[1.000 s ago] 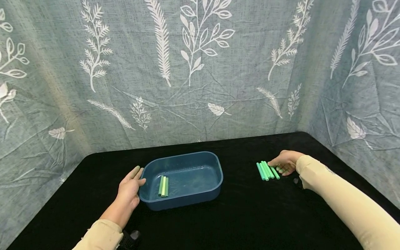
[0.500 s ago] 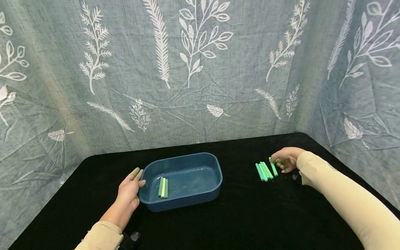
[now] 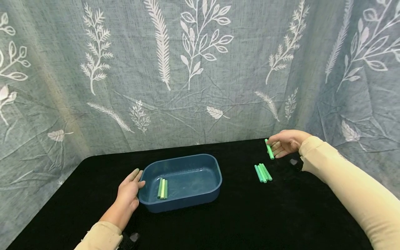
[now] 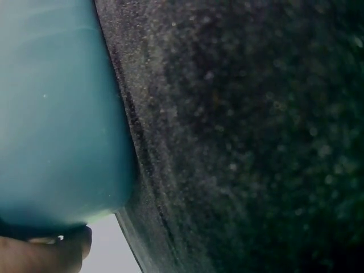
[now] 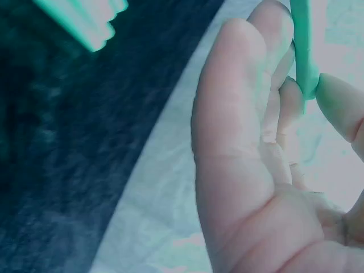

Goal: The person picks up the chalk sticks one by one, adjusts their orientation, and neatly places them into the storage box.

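My right hand [image 3: 285, 142] pinches a green chalk stick [image 3: 269, 150] between thumb and fingertips, raised over the back right of the table. In the right wrist view, the lower end of that chalk [image 5: 306, 68] shows between the fingers and thumb. Several green and teal chalk sticks [image 3: 263, 173] lie side by side on the cloth nearer me. At the left, my left hand [image 3: 128, 191] rests with fairly straight fingers against the left end of a blue plastic basin [image 3: 184, 204]. Inside the basin lie 3 chalk sticks [image 3: 163, 189], a yellowish one between two darker green.
Black cloth [image 3: 237, 215] covers the table. A grey-green curtain with white leaf prints [image 3: 175, 121] hangs behind the table and along both sides. Dark wrist cameras sit below each cuff.
My right hand has separated one green chalk stick from the row, then lifted it up and away toward the back. My left hand and the basin have stayed in place.
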A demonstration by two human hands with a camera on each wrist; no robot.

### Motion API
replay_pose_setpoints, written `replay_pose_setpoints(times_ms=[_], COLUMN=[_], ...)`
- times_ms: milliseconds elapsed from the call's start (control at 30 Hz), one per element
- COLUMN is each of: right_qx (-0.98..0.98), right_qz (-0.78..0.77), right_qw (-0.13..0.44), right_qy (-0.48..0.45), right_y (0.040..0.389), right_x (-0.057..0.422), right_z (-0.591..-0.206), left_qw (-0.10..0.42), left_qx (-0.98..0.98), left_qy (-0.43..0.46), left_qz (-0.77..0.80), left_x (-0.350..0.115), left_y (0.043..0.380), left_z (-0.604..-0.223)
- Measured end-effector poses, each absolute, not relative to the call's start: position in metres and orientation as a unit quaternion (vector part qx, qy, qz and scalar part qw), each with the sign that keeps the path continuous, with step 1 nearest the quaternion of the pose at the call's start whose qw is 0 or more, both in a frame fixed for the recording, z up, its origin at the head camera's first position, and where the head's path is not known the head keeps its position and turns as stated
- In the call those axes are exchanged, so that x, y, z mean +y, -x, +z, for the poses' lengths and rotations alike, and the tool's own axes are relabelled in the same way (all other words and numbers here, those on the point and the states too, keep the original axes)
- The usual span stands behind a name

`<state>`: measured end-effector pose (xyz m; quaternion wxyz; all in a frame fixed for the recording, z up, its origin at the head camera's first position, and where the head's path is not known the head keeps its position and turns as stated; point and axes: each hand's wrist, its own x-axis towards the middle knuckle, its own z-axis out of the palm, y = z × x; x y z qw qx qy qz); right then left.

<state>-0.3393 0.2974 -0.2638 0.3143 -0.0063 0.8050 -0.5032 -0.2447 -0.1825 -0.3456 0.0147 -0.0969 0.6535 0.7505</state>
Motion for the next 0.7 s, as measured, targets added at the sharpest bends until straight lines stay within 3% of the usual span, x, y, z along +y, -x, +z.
replay_pose_setpoints(times_ms=[233,700], right_qx=[0.799,0.775], right_qz=[-0.524,-0.552], right_qw=[0.294,0.307], right_qy=[0.018,0.028], right_y=[0.338,0.338], right_x=[0.273,0.221], right_z=[-0.242,-0.217], left_qw=[0.014,0.003], left_qx=[0.653,0.651], left_qy=[0.093,0.093], left_qz=[0.751,0.753], left_x=[-0.185,-0.184], left_y=[0.244,0.243], left_z=[-0.348,-0.348])
